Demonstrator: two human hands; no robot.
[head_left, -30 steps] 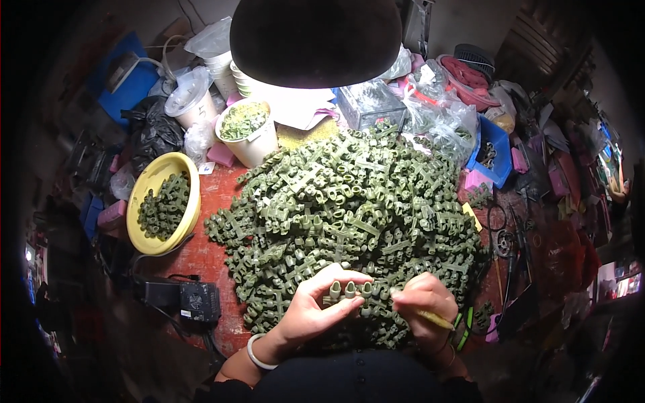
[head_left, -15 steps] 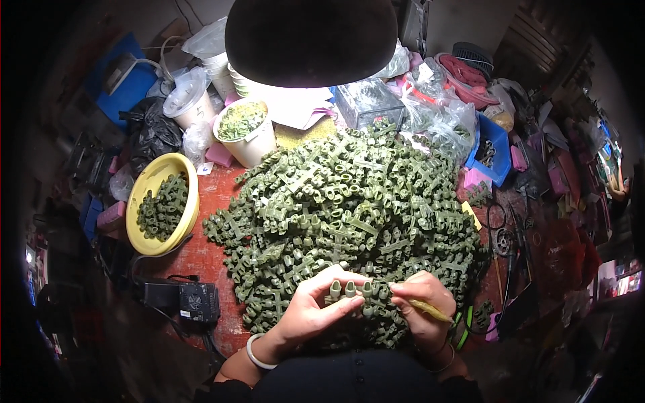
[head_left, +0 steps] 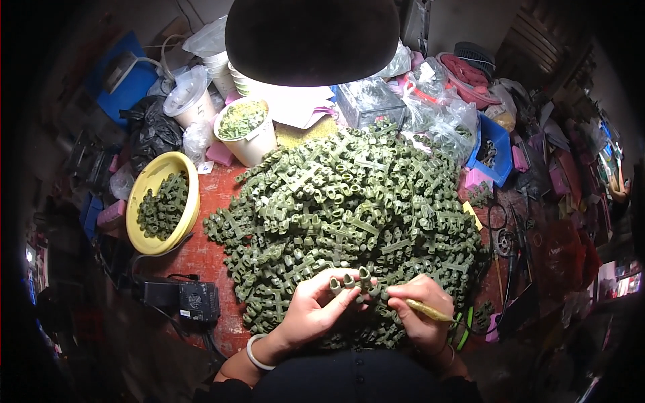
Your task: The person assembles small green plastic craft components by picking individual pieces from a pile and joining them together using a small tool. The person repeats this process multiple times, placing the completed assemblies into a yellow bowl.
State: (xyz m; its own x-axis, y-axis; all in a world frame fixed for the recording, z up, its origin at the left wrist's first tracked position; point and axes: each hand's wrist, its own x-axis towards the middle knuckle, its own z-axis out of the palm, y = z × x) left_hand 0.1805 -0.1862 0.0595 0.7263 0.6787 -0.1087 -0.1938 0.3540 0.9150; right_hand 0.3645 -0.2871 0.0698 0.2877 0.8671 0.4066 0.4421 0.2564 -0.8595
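My left hand (head_left: 310, 314) pinches a dark green moulded piece (head_left: 349, 282) with several hollow, open-ended cups in a row, holding it tilted above the front of the pile. To its right, my right hand (head_left: 424, 321) is closed on a pen-like tool (head_left: 430, 310) with a yellowish handle. The tool's tip is too small to make out; the fingers are close to the right end of the piece. Under and beyond both hands lies a large heap of similar green moulded pieces (head_left: 349, 195).
A yellow basin (head_left: 195, 201) of green pieces stands at left, behind a black power box (head_left: 199, 301). A white bucket (head_left: 259, 146) and a clear box (head_left: 369, 101) stand at the back. A dark lamp head (head_left: 312, 40) hangs overhead. A blue bin (head_left: 500, 176) and pliers lie right.
The green piece has turned in my left fingers, its right end now tilted up. My right hand has shifted slightly to the left with the tool.
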